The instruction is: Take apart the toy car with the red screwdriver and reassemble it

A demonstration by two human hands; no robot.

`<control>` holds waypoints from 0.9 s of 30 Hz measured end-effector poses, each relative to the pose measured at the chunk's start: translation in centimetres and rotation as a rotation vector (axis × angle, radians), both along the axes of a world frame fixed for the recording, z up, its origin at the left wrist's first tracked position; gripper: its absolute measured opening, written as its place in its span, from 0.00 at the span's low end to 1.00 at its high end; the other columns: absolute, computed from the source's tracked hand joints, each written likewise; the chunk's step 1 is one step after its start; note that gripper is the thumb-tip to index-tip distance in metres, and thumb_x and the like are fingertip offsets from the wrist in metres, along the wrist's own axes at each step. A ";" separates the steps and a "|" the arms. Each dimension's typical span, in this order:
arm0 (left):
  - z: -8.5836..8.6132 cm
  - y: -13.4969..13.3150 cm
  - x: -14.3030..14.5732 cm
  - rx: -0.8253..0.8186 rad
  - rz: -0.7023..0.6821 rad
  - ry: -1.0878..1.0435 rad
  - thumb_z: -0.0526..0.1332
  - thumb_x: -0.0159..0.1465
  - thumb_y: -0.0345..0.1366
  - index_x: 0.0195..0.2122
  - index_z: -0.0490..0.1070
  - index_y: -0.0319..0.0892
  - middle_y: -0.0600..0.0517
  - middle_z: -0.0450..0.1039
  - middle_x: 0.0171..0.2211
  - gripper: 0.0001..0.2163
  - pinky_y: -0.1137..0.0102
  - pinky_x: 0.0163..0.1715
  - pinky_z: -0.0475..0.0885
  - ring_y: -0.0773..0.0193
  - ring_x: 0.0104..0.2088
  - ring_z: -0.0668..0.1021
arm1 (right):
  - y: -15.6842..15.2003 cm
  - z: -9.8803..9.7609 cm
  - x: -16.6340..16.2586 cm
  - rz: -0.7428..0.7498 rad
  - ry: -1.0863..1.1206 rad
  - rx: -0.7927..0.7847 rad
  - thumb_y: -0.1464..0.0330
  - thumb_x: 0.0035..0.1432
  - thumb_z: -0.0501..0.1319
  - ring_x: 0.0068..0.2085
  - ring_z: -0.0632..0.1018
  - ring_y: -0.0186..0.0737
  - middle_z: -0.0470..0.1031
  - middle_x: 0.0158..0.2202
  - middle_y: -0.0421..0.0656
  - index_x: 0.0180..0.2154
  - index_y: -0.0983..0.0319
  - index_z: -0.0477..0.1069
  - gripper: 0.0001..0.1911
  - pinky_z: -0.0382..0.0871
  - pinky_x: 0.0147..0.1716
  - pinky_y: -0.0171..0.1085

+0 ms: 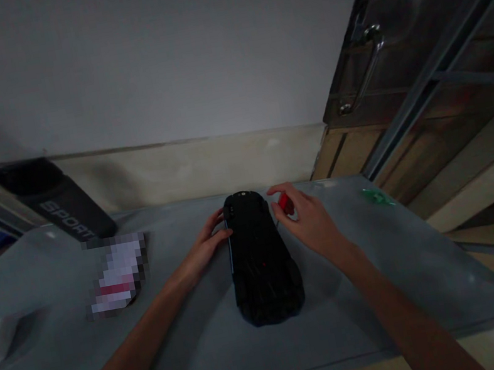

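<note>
A black toy car (259,256) lies upside down on a grey glass table (199,346), its length pointing away from me. My left hand (205,246) rests against the car's left side near the far end, fingers curled onto its edge. To the right of the car's far end, my right hand (308,219) pinches a small red object (285,202) between thumb and fingers.
A dark bottle (56,202) printed with "SPORT" leans at the back left. A blurred white card (117,275) lies left of the car. A small green item (377,196) sits at the right edge. A metal-framed door stands at the right.
</note>
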State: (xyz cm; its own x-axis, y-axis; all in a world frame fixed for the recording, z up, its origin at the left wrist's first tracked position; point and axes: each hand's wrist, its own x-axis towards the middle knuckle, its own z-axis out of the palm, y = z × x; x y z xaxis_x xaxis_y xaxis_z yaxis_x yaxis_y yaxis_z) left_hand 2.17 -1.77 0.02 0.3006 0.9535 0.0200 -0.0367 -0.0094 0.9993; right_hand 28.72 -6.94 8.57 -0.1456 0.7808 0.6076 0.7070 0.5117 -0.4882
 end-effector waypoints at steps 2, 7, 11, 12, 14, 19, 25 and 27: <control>0.2 -0.1 0.1 -0.046 -0.011 -0.036 0.69 0.65 0.41 0.74 0.67 0.50 0.44 0.66 0.77 0.35 0.52 0.73 0.67 0.42 0.75 0.71 | 0.0 -0.1 0.0 0.009 0.002 0.016 0.67 0.72 0.58 0.33 0.78 0.43 0.75 0.32 0.39 0.55 0.55 0.71 0.12 0.72 0.40 0.41; 0.6 -0.2 0.2 -0.089 0.001 -0.029 0.70 0.64 0.42 0.73 0.68 0.53 0.46 0.65 0.78 0.35 0.48 0.75 0.64 0.39 0.76 0.69 | 0.1 -0.1 0.2 0.036 -0.019 0.014 0.63 0.74 0.59 0.33 0.78 0.44 0.77 0.34 0.41 0.53 0.55 0.73 0.09 0.74 0.41 0.42; 0.5 -0.2 0.1 -0.096 0.005 -0.028 0.72 0.62 0.44 0.72 0.69 0.54 0.48 0.65 0.78 0.36 0.48 0.75 0.64 0.38 0.76 0.69 | 0.0 0.0 0.3 0.008 -0.048 0.020 0.62 0.76 0.59 0.33 0.78 0.43 0.76 0.32 0.40 0.53 0.54 0.76 0.10 0.72 0.40 0.41; 0.5 -0.2 0.1 -0.096 0.004 -0.032 0.72 0.61 0.44 0.72 0.69 0.54 0.48 0.66 0.77 0.36 0.47 0.76 0.64 0.39 0.76 0.69 | 0.0 0.0 0.3 -0.002 -0.044 0.021 0.62 0.76 0.59 0.32 0.77 0.43 0.75 0.31 0.39 0.54 0.54 0.76 0.10 0.72 0.39 0.41; 0.4 -0.2 0.1 -0.097 0.005 -0.038 0.72 0.61 0.45 0.71 0.70 0.55 0.48 0.66 0.77 0.35 0.47 0.75 0.64 0.39 0.76 0.69 | 0.0 0.0 0.3 -0.004 -0.029 0.009 0.63 0.76 0.59 0.31 0.76 0.42 0.73 0.29 0.38 0.54 0.54 0.76 0.11 0.71 0.37 0.40; 0.5 -0.1 0.1 -0.093 -0.005 -0.052 0.73 0.60 0.45 0.69 0.72 0.57 0.49 0.67 0.76 0.34 0.47 0.75 0.63 0.38 0.75 0.69 | -0.3 0.5 0.3 0.032 -0.049 0.009 0.68 0.73 0.57 0.31 0.77 0.42 0.76 0.30 0.39 0.56 0.55 0.77 0.16 0.72 0.38 0.40; 0.3 0.0 -0.1 -0.094 0.005 -0.026 0.74 0.60 0.45 0.70 0.72 0.55 0.48 0.66 0.77 0.35 0.49 0.76 0.63 0.37 0.77 0.66 | -0.7 0.9 0.1 0.037 -0.090 0.063 0.66 0.76 0.58 0.32 0.79 0.43 0.80 0.32 0.41 0.54 0.56 0.81 0.14 0.75 0.40 0.41; 0.3 0.1 -0.1 -0.098 -0.002 -0.044 0.74 0.60 0.46 0.70 0.71 0.55 0.48 0.65 0.78 0.36 0.47 0.75 0.63 0.37 0.76 0.68 | -0.6 0.8 0.1 0.045 -0.097 0.087 0.69 0.74 0.57 0.33 0.80 0.43 0.81 0.33 0.42 0.54 0.56 0.80 0.15 0.75 0.41 0.41</control>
State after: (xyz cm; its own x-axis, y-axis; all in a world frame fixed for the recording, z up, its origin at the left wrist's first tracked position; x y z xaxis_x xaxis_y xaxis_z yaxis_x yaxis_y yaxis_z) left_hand 2.09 -1.70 0.30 0.3034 0.9510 -0.0600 -0.0809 0.0885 0.9928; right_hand 28.78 -7.53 9.36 -0.2412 0.7169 0.6541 0.7240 0.5818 -0.3707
